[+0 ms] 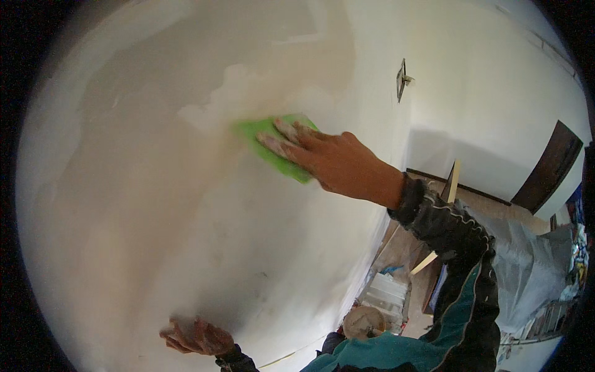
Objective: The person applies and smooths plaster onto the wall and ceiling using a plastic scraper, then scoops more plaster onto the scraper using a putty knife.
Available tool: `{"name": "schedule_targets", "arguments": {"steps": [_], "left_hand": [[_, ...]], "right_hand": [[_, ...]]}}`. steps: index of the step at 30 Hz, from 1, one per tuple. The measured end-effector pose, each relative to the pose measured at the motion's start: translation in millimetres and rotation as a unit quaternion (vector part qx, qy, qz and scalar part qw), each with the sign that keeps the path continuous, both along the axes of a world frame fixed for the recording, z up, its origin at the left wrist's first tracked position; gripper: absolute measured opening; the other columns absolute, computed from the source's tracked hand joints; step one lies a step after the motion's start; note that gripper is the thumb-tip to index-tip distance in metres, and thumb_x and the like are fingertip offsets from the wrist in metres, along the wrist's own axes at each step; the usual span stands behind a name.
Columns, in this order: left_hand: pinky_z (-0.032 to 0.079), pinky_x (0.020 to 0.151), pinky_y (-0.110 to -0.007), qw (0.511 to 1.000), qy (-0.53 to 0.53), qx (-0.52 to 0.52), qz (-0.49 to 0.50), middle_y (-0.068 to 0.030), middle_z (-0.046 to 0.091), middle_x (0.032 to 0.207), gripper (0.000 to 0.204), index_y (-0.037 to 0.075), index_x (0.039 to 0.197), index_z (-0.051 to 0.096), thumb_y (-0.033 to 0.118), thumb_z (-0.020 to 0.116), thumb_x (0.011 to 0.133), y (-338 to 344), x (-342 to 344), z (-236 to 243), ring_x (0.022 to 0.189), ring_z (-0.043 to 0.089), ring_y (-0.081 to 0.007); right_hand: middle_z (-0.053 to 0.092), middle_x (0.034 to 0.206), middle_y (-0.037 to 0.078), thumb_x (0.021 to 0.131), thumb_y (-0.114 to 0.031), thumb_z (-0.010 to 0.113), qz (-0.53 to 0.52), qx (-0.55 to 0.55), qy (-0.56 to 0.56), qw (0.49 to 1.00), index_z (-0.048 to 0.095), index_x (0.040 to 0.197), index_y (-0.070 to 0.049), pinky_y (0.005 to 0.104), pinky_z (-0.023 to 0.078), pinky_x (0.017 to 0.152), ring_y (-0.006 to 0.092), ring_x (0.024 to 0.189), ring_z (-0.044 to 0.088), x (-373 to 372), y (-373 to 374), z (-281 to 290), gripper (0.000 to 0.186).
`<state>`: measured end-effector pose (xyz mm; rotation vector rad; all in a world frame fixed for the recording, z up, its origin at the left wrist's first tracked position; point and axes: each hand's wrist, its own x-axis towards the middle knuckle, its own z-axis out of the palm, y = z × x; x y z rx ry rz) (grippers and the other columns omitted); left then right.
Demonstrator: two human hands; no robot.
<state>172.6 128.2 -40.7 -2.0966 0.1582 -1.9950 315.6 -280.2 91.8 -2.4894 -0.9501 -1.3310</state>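
My right hand [322,155] presses a green sheet of what looks like sandpaper [291,167] against a patchy white and beige wall [204,204]. Whitish dust coats its fingertips, and the fingers lie along the sheet. At the lower left, my left hand [198,338] is close to the wall with its fingers apart and loosely bent. Nothing shows in it, and whether it touches the wall I cannot tell. Smooth pale filler patches and a few small dark marks cover parts of the wall.
A wall fitting [403,80] sticks out at the upper right. Below lie a round bucket [364,322], a white container [385,294] and wooden strips [454,181]. Translucent plastic sheeting [527,260] drapes things on the right. A dark board [548,167] leans against the far wall.
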Motion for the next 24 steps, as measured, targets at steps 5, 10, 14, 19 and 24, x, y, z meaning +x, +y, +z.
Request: {"name": "schedule_targets", "arguments": {"steps": [5, 10, 14, 19, 24], "left_hand": [[0.018, 0.115, -0.057, 1.0, 0.005, -0.023, 0.0, -0.0084, 0.056, 0.138, 0.025, 0.023, 0.112, 0.066, 0.035, 0.047, 0.101, -2, -2, 3, 0.139, 0.035, -0.038], [0.014, 0.113, -0.064, 0.998, 0.034, -0.048, 0.034, -0.0149, 0.052, 0.138, 0.024, 0.024, 0.1, 0.066, 0.037, 0.046, 0.099, 3, 3, -10, 0.141, 0.029, -0.0447], [0.023, 0.112, -0.06, 1.0, -0.003, -0.01, 0.012, -0.0121, 0.059, 0.132, 0.03, 0.015, 0.116, 0.065, 0.033, 0.047, 0.101, 6, -5, -1, 0.136, 0.04, -0.0395], [0.024, 0.112, -0.059, 0.997, -0.008, -0.066, -0.041, -0.0133, 0.059, 0.132, 0.03, 0.014, 0.119, 0.062, 0.032, 0.046, 0.101, 5, -2, -8, 0.135, 0.041, -0.0393], [0.027, 0.111, -0.06, 0.999, 0.023, -0.013, 0.024, -0.0137, 0.059, 0.131, 0.03, 0.015, 0.12, 0.059, 0.033, 0.044, 0.101, 4, -3, -3, 0.13, 0.047, -0.0348]], "right_hand": [[0.036, 0.149, 0.021, 0.086, -0.013, 0.06, -0.114, -0.029, -0.044, 0.992, 0.024, 0.153, -0.022, 0.0406, 0.059, 0.073, 0.033, 0.127, 0.05, 5, -15, 8, 0.077], [0.03, 0.151, 0.024, 0.085, -0.008, 0.058, -0.156, 0.002, -0.155, 0.976, 0.025, 0.153, -0.022, 0.0434, 0.056, 0.085, 0.0398, 0.132, 0.042, 64, 11, 2, 0.077], [0.023, 0.155, 0.026, 0.083, -0.002, 0.057, -0.117, -0.079, -0.062, 0.988, 0.027, 0.153, -0.019, 0.0415, 0.053, 0.092, 0.041, 0.139, 0.034, 46, 23, -55, 0.078], [0.023, 0.157, 0.02, 0.079, 0.003, 0.054, -0.06, 0.144, 0.102, 0.983, 0.018, 0.154, -0.016, 0.0464, 0.053, 0.093, 0.0336, 0.135, 0.042, 40, -17, -34, 0.085], [0.06, 0.111, 0.031, 0.087, -0.013, 0.053, -0.059, 0.276, 0.209, 0.936, 0.025, 0.149, 0.001, 0.046, 0.049, 0.092, 0.0361, 0.101, 0.062, 73, -61, 51, 0.069]]}}
